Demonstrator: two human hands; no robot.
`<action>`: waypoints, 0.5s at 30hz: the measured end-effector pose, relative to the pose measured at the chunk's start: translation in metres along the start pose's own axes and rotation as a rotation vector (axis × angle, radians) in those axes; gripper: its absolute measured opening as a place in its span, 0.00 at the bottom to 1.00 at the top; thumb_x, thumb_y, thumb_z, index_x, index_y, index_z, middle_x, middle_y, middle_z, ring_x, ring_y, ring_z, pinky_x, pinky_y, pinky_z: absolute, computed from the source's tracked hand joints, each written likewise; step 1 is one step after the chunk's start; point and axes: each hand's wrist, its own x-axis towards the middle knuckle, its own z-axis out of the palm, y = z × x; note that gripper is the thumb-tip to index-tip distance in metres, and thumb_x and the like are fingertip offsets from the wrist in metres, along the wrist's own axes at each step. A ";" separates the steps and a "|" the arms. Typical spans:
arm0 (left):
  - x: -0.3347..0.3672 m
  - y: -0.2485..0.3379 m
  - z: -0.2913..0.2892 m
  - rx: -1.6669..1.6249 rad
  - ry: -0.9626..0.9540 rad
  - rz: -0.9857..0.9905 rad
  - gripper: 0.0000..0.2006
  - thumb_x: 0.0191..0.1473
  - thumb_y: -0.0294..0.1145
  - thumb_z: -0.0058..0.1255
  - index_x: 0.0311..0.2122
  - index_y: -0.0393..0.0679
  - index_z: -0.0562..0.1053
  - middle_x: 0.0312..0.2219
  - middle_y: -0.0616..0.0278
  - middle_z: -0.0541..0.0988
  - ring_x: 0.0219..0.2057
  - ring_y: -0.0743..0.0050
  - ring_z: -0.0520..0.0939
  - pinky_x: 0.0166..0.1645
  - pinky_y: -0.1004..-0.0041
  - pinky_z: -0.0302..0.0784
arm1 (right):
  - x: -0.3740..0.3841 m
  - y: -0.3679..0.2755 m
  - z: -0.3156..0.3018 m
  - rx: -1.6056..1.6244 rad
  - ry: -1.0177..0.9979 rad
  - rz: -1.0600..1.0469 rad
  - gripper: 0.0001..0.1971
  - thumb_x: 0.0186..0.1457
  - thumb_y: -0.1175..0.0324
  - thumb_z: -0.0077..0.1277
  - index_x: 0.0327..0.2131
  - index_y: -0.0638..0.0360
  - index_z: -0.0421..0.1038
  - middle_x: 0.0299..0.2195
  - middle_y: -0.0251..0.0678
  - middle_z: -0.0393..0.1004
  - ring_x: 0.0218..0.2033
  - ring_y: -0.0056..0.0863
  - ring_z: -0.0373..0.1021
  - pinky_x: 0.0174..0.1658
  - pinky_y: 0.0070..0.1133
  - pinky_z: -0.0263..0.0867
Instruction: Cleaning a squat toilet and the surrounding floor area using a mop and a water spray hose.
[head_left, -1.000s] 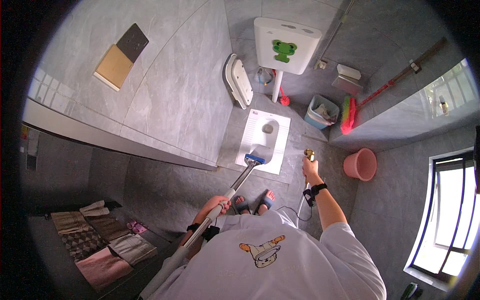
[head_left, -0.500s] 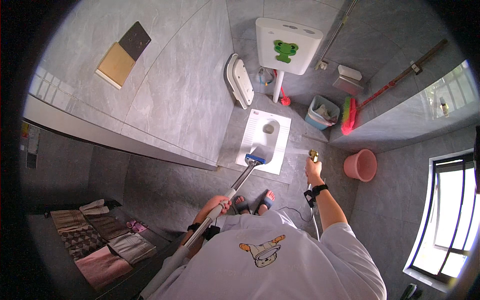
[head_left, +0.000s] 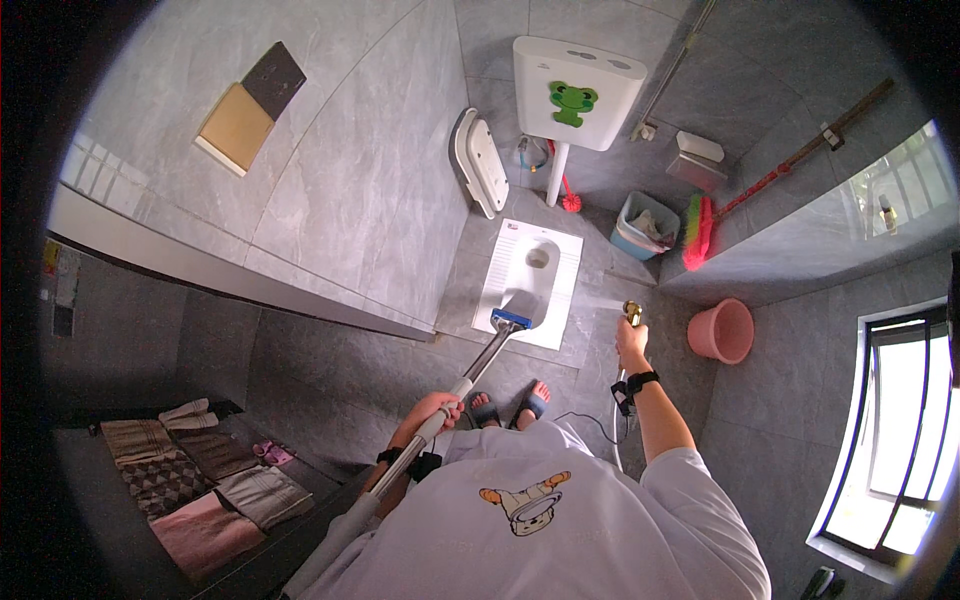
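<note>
My left hand [head_left: 436, 412] is closed around the pale pole of a mop [head_left: 410, 455]. Its blue mop head [head_left: 510, 320] rests at the near end of the white squat toilet [head_left: 565, 275]. In my right hand [head_left: 630, 343], held out to the right of the toilet, is a gold spray nozzle [head_left: 632, 312]. A faint spray of water leaves it leftward, toward the toilet. The nozzle's pale hose [head_left: 616, 425] hangs down beside my forearm. Both my wrists wear black bands.
Behind the toilet are a white cistern [head_left: 545, 105], a red toilet brush [head_left: 571, 202] and a blue bin [head_left: 632, 238]. A red-and-green broom [head_left: 700, 230] leans at the right wall, near a pink bucket [head_left: 720, 331]. Folded mats [head_left: 205, 535] lie at the lower left.
My right hand and the nozzle have shifted very slightly right, and the hose hangs a little further left. The mop and my left hand are almost unmoved.
</note>
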 end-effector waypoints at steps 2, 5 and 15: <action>0.007 0.000 -0.001 0.007 -0.016 0.012 0.10 0.52 0.32 0.44 0.34 0.35 0.64 0.23 0.67 0.67 0.19 0.88 0.68 0.17 0.86 0.64 | 0.007 0.006 -0.003 0.003 0.017 0.001 0.21 0.43 0.56 0.48 0.21 0.72 0.68 0.15 0.42 0.69 0.16 0.31 0.69 0.22 0.27 0.63; 0.013 0.001 -0.004 0.069 -0.052 0.002 0.10 0.52 0.32 0.44 0.34 0.35 0.64 0.23 0.67 0.67 0.19 0.88 0.69 0.17 0.86 0.64 | 0.005 0.008 -0.003 0.060 0.069 -0.045 0.14 0.45 0.63 0.47 0.14 0.58 0.61 0.08 0.28 0.59 0.07 0.20 0.57 0.10 0.21 0.53; 0.009 -0.004 -0.003 0.025 -0.014 -0.009 0.10 0.53 0.34 0.43 0.32 0.37 0.65 0.19 0.69 0.67 0.16 0.88 0.68 0.17 0.86 0.63 | -0.041 -0.029 -0.006 0.140 -0.323 0.024 0.13 0.44 0.64 0.47 0.15 0.60 0.61 0.10 0.30 0.61 0.07 0.20 0.58 0.10 0.21 0.53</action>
